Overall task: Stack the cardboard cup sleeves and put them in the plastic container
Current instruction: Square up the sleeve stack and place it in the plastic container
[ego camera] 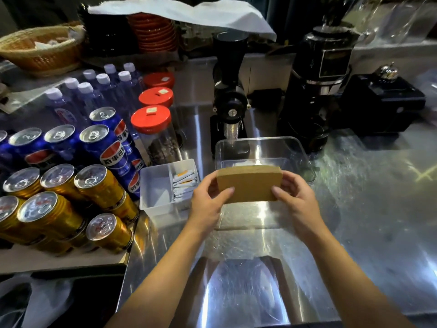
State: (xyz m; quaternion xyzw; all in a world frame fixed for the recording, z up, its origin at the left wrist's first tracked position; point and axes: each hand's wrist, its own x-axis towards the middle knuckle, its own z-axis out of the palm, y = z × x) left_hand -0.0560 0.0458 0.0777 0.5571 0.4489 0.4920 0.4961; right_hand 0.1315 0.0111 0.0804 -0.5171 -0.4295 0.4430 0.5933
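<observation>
A flat stack of brown cardboard cup sleeves (249,183) is held between both hands above the steel counter. My left hand (208,197) grips its left end and my right hand (294,195) grips its right end, thumbs on the near face. Just beyond the stack stands the clear plastic container (300,150), whose near rim is partly hidden by the sleeves. Something pale lies on the container's floor; I cannot tell what it is.
A white divided tray (157,188) with sachets sits left of my hands. Blue and gold cans (99,183), water bottles and red-lidded jars (151,121) fill the left side. Two black grinders (229,91) (316,91) stand behind the container. The steel counter (378,197) extends to the right.
</observation>
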